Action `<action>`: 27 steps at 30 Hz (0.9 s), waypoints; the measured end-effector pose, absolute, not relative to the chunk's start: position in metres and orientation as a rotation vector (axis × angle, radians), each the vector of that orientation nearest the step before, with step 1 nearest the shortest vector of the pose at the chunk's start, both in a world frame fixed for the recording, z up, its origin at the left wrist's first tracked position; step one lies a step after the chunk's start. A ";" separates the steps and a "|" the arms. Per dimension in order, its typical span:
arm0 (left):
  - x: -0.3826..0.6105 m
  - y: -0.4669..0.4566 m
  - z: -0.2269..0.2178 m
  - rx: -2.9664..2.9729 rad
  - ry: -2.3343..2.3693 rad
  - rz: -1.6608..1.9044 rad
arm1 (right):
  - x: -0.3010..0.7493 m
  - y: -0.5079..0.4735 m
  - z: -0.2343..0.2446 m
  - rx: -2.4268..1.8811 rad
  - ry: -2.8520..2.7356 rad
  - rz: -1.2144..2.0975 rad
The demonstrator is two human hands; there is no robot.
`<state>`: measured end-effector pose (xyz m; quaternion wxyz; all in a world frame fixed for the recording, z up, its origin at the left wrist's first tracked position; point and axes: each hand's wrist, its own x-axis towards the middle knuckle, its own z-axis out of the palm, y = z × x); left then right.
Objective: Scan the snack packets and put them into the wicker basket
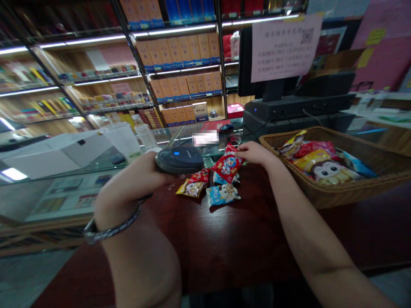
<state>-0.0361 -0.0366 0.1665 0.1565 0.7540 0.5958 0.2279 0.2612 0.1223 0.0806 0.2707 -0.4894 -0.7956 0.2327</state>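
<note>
The right hand (pixel 256 152) pinches a red packet (pixel 228 165) by its edge.

I count one scanner (pixel 180 160) and five snack packets (pixel 223 195) mid-frame, one basket (pixel 308 192) at right, one monitor (pixel 245 64) upper right.

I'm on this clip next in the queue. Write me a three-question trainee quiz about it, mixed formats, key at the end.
1. Which holds the handheld scanner?
(a) right (b) left (c) both
2. True or false: the right hand grips a yellow packet.
3. Fill in: the wicker basket stands on the person's ____ side.

Key:
1. b, the left hand
2. False; it grips a red packet
3. right
</note>
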 end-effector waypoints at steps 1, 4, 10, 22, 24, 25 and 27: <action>-0.036 -0.036 0.166 2.155 1.699 0.654 | 0.262 0.123 0.081 -1.277 -2.133 0.656; -0.037 -0.036 0.166 2.166 1.695 0.658 | 0.263 0.125 0.079 -1.136 -2.073 0.692; -0.036 -0.037 0.168 2.129 1.734 0.679 | 0.253 0.129 0.068 -1.159 -1.963 0.921; -0.041 -0.035 0.167 2.120 1.752 0.623 | 0.242 0.148 0.048 -0.837 -1.949 0.594; -0.041 -0.035 0.166 2.112 1.751 0.614 | 0.242 0.149 0.046 -0.778 -1.832 0.717; -0.042 -0.035 0.165 2.110 1.750 0.614 | 0.242 0.149 0.045 -0.729 -1.769 0.795; -0.042 -0.035 0.165 2.110 1.750 0.617 | 0.242 0.148 0.044 -0.582 -1.610 0.979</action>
